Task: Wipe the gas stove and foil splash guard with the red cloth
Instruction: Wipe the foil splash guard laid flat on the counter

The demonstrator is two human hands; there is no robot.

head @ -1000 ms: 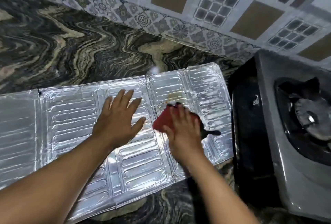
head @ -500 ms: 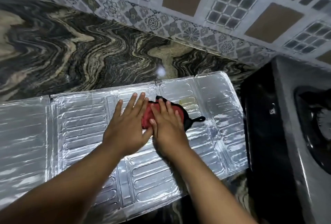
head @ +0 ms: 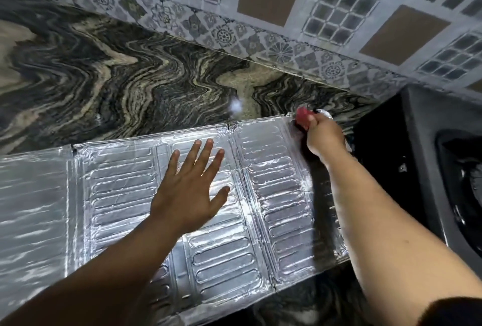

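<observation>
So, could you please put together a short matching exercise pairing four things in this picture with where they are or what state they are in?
Things:
1. left hand
2. red cloth
3. gas stove
4. foil splash guard

Descriptions:
A. stands at the right edge of the view
B. pressed flat, fingers spread
C. lies flat on the marbled counter
D. held in the right hand at the guard's far right corner

Pairs: 1-B, 2-D, 3-A, 4-C
</observation>
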